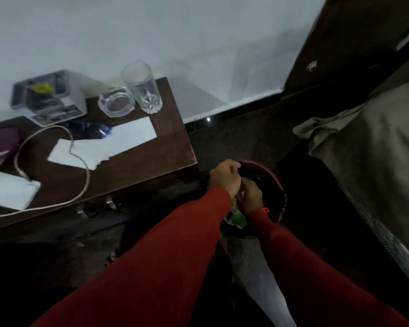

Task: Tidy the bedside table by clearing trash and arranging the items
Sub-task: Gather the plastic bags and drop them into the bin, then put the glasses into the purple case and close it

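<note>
Big picture first: the dark wooden bedside table [165, 147] fills the left, its right edge next to the floor gap where a bin [273, 172] with a pink rim sits, and a bed with an olive cover [368, 147] flanks it on the right. Both red sleeves reach down over that bin. The left hand [224, 177] is curled at the bin's near-left rim, fingers bent in, though what they pinch I cannot tell; the right hand [252, 195] is just beside it, down inside the bin, fingers folded, with greenish trash [237, 219] showing below the wrists. On the table, white paper sheets [118, 143] lie across the middle, a grey box [50, 96] stands at the back edge, a white cable [80, 161] loops over the paper. Near the back right corner, a tall glass [142, 87] stands upright, touching or just beside a glass ashtray [116, 101].
</note>
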Tool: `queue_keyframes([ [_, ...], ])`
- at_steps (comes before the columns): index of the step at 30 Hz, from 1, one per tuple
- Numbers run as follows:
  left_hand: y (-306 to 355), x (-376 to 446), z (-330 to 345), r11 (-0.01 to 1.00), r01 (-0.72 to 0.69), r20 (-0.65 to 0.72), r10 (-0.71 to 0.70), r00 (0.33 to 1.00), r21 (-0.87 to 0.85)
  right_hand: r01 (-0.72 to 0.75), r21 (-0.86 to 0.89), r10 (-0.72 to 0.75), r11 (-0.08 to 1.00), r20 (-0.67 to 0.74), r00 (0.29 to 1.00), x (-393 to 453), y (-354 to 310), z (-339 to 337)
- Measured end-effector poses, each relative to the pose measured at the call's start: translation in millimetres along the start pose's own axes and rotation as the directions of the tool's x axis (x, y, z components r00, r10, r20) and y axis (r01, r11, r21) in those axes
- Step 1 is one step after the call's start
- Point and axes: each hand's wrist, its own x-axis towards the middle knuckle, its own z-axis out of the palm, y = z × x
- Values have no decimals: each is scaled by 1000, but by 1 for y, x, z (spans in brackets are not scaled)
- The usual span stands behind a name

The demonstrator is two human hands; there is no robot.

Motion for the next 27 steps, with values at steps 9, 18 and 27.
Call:
queue_keyframes([
  [9, 20, -29, -103, 931, -359, -350, 318, 881, -58, 373, 240, -316, 896, -244, 917, -16, -151, -103],
  [18, -49, -74, -253, 924, -380, -547, 336, 766, 36, 489, 312, -432, 814, -236, 870, -35, -320, -83],
  [27, -155, -85, -338, 977, -152, -656, 18, 755, -148, 624, 180, -618, 760, -95, 780, -22, -382, 39],
])
